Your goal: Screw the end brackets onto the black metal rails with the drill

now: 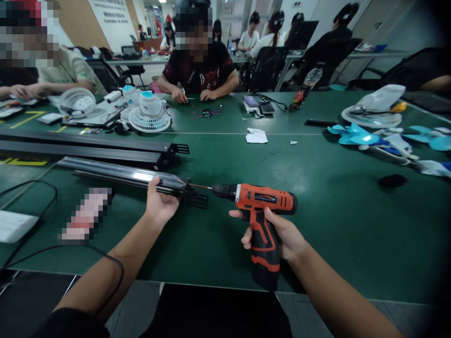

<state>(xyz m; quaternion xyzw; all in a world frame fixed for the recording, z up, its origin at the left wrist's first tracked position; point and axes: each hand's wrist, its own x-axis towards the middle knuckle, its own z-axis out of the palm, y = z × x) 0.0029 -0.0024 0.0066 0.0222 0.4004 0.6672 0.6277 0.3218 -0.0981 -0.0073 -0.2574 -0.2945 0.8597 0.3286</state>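
Observation:
My right hand (282, 234) is wrapped round the grip of an orange and black cordless drill (262, 206). Its thin bit points left, with the tip at the black end bracket (195, 195) of a long dark metal rail (120, 174). My left hand (160, 203) grips that rail near its right end, thumb on top, holding it on the green table (225, 159). The rail runs away to the left across the table.
Two more black rails (88, 148) lie behind the held one. Small white fans (150, 112) and fan parts sit at the back left, blue fan blades (355, 135) at the right. A person in a black shirt (199, 70) works opposite. Black cables (31, 220) loop at the left.

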